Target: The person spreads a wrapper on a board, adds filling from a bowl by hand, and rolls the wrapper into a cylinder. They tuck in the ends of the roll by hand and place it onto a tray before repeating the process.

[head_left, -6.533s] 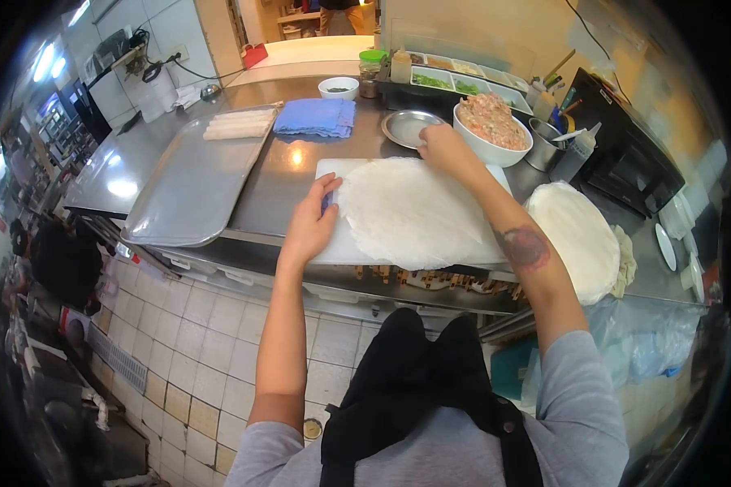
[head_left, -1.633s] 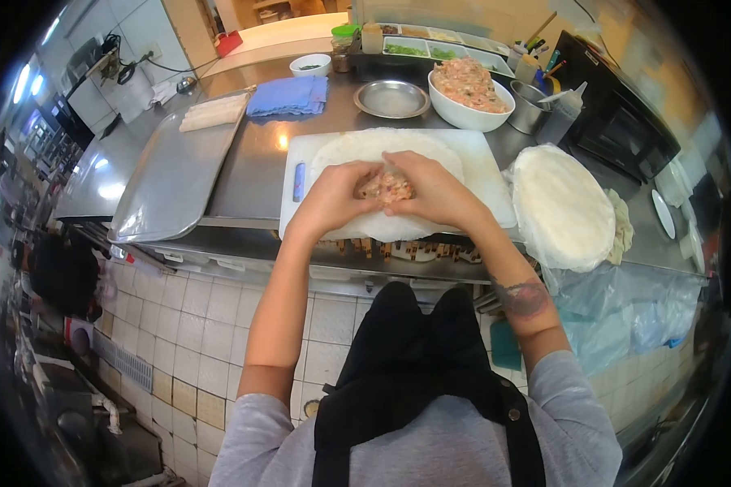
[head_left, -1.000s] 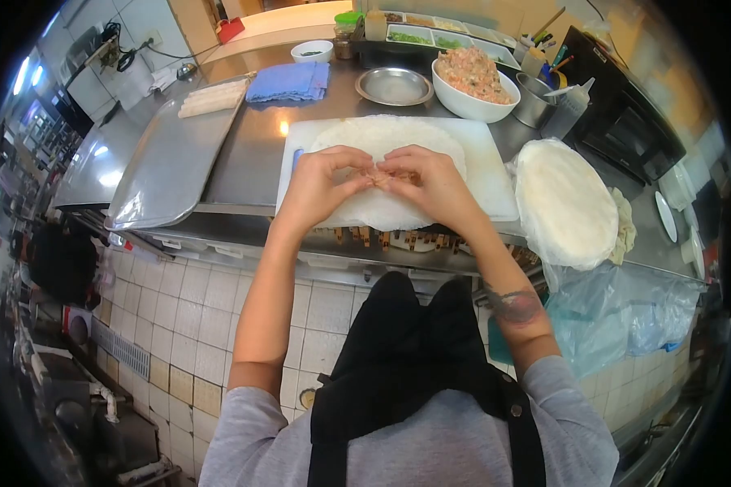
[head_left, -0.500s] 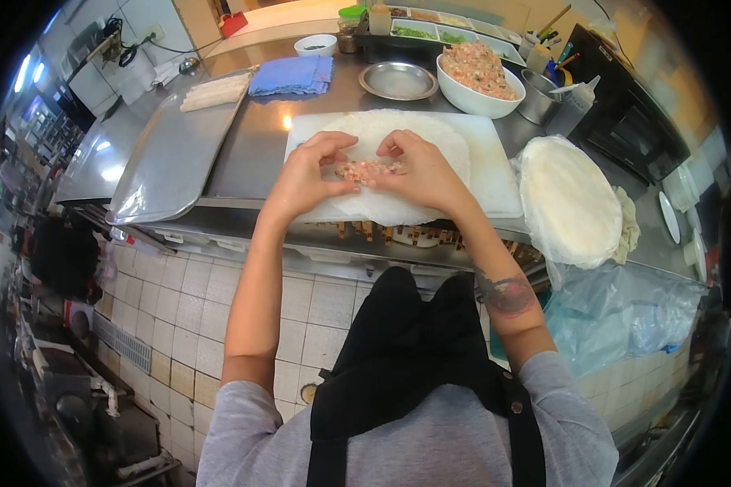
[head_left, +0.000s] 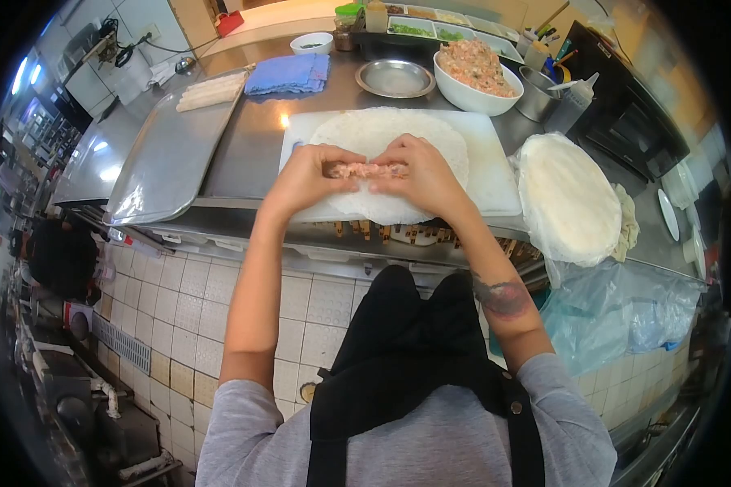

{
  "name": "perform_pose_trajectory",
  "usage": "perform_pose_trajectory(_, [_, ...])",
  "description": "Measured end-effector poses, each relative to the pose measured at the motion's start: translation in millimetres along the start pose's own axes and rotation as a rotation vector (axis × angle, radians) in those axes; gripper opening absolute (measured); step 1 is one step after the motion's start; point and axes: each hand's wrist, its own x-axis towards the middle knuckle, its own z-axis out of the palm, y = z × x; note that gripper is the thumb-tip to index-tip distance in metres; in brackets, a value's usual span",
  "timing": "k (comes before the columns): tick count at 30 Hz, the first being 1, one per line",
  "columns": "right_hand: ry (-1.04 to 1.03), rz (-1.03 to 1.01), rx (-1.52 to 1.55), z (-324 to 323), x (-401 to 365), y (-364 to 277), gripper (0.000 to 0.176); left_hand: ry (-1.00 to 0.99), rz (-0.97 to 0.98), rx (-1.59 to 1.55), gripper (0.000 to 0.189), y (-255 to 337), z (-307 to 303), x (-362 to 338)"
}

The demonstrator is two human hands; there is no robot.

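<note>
Between my two hands lies a log of pinkish minced meat filling (head_left: pixel 367 170) on a thin round white wrapper sheet (head_left: pixel 414 130). The sheet rests on a white cutting board (head_left: pixel 491 183) and hangs a little over its front edge. My left hand (head_left: pixel 313 174) has its fingers and thumb curved round the left end of the filling. At the other end, my right hand (head_left: pixel 418 172) pinches it the same way, fingers on the far side and thumb on the near side. Both palms hide the ends of the log.
On the left, a metal tray (head_left: pixel 166 154) holds several pale rolls (head_left: pixel 213 91). Behind the board are folded blue cloths (head_left: pixel 287 75), a metal plate (head_left: pixel 395 79) and a white bowl (head_left: pixel 479 99) heaped with minced filling. A plastic-wrapped stack of wrappers (head_left: pixel 568 199) stands at right.
My fingers have come down and closed in on the filling from both sides. The filling now looks longer and more even. The view has shifted slightly.
</note>
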Motion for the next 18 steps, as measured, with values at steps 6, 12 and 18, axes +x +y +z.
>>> perform_pose_trajectory(6, [-0.133, 0.212, 0.156, -19.5, -6.9, 11.2, 0.037, -0.046, -0.045, 0.025, 0.024, -1.6, -13.7, 0.4])
perform_pose_trajectory(12, [-0.120, 0.102, 0.099, -26.7, -11.2, 5.9, 0.035, 0.046, 0.061, 0.206, 0.028, -5.9, -10.3, -3.5])
perform_pose_trajectory(18, [-0.032, 0.116, 0.170, -49.1, -4.4, -5.5, 0.026, 0.039, 0.198, 0.264, 0.037, 17.1, 1.1, -5.2])
